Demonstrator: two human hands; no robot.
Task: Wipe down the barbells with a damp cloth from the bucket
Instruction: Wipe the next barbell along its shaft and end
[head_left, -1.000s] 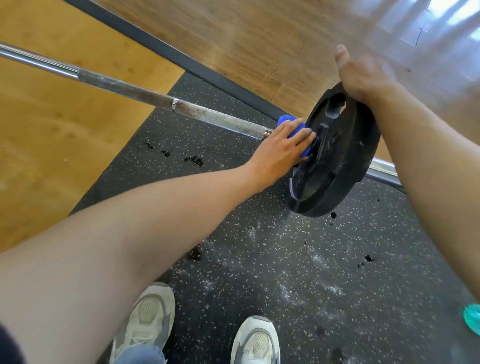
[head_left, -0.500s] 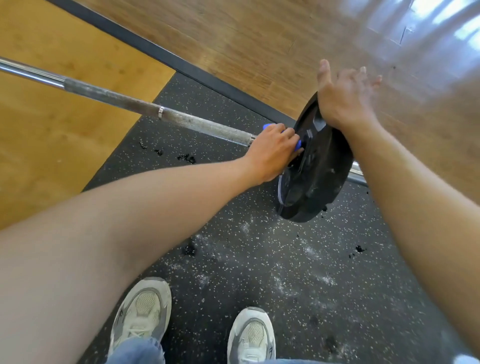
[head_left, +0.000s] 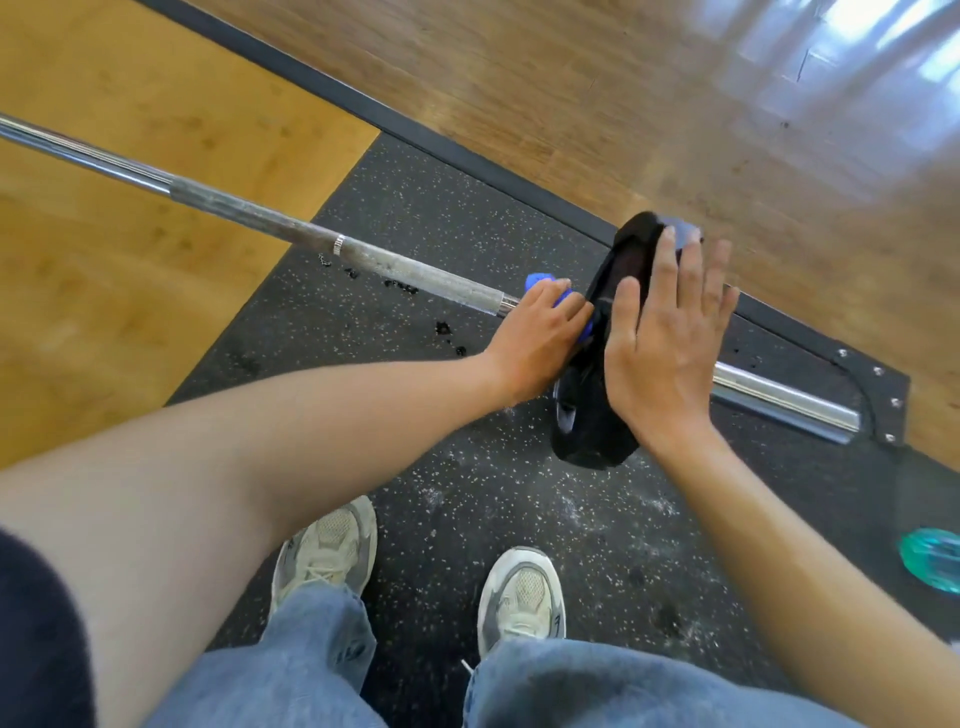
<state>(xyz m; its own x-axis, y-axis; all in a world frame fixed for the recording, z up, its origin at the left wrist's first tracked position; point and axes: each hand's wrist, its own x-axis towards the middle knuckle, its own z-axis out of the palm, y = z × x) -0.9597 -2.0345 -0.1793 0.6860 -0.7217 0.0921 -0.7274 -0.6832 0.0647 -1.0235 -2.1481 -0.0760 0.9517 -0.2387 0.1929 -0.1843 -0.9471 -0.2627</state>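
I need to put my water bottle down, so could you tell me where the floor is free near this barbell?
Free: the rubber mat between the shoes and the black plate. Crowded: at the plate, where the left hand grips a blue cloth and the right hand lies flat. Black crumbs litter the mat under the bar.
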